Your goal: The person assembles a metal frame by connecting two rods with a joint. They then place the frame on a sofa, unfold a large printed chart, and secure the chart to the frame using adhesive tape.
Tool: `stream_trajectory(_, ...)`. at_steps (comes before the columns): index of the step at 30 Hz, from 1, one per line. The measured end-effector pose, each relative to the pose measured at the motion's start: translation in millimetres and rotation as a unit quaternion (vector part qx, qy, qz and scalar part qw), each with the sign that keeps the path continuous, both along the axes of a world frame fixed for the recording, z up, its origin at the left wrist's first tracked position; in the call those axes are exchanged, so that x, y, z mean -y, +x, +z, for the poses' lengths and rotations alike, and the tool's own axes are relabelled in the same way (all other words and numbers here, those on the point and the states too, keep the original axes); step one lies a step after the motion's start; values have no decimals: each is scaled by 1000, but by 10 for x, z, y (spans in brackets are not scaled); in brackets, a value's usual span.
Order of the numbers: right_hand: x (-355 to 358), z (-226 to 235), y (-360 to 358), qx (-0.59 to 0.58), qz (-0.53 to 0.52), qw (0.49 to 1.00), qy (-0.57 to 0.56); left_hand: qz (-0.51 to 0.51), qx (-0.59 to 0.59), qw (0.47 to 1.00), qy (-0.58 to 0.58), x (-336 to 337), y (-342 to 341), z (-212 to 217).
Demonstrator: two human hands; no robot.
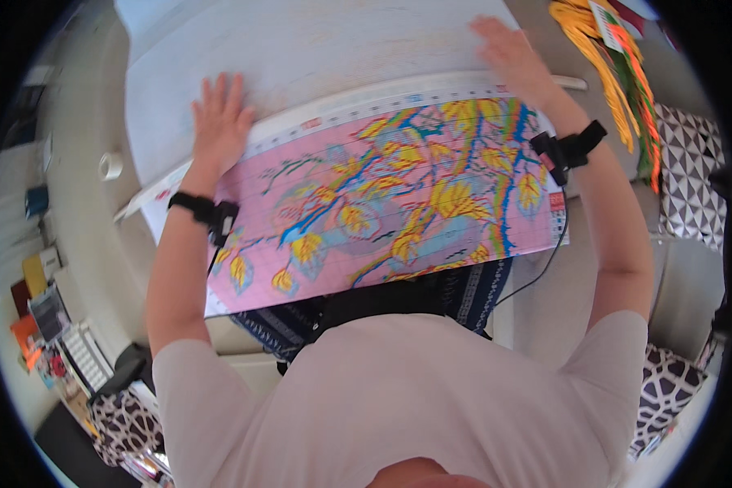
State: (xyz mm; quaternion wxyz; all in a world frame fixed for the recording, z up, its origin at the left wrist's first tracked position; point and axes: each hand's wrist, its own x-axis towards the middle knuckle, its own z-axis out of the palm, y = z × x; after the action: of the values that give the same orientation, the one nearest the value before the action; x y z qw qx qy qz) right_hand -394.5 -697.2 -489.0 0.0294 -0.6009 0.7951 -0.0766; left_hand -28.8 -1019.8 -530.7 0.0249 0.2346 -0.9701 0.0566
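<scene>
A printed cross-stitch canvas [301, 195] spreads in front of me, pink with yellow leaves and blue branches, its near edge over my lap. A long white rod or rolled edge [358, 102] runs along its far side, and pale whitish cloth [301, 49] stretches beyond. My left hand [222, 122] lies flat with spread fingers on the pale cloth, near the left part of the rod. Farther out at the right, my right hand [511, 58] is over the same cloth with its fingers apart, slightly blurred. Neither hand holds anything.
Skeins of yellow, green and orange thread [618, 73] lie at the far right. Beside them are a triangle-patterned cushion [691, 171] and, nearer, another patterned cushion [667, 390]. A white roll [111, 167] sits at the left. A keyboard [85, 358] stands lower left.
</scene>
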Motion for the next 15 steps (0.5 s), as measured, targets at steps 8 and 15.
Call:
stream_trajectory(8,1431,-270,1871,-43,-41,998,-24,0,-17,1000,-9,-79,-72,68)
stream_trajectory(15,1532,-390,1829,-69,-87,993,42,-13,-97,995,27,35,164,171)
